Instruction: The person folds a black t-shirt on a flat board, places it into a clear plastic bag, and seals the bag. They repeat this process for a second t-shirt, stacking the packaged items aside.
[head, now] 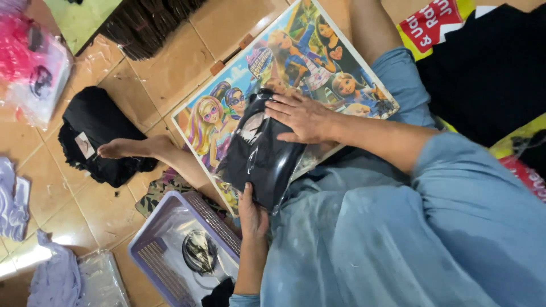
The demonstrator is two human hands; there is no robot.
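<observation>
Tan tiled floor; on a cartoon-printed lap board [318,62], near its lower edge, a soft, slippery bagged black garment [263,156]. Right hand [304,117] presses flat, fingers spread; left hand [252,215] grips its edge.

The bare right hand [301,117] lay flat and palm down in the middle of the scene, fingers spread and pointing left. Its bare forearm ran back to the right into a rolled light blue sleeve. The bare left hand [253,211] reached up from the near edge on a straight forearm with the wrist unbent, its fingers curled closed in a pinching grip with the thumb on top, just below and to the left of the right hand.
</observation>
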